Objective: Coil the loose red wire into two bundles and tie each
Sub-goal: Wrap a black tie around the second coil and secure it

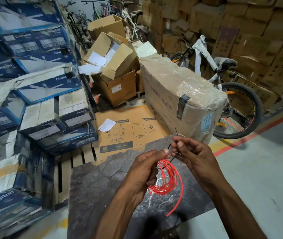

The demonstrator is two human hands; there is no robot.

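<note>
Head view: your left hand (145,171) grips a coil of red wire (167,181) above a dark stone-patterned slab (102,187), fingers curled round one side of the loops. Your right hand (195,156) pinches a thin black tie (171,159) between thumb and fingertips, just beside the left thumb. The tie runs down to the top of the coil; whether it circles the loops cannot be told. One loose wire end hangs below the coil. Beyond: wrapped package (180,94), bicycle (237,104) to the right, stacked blue boxes (34,83) to the left.
</note>
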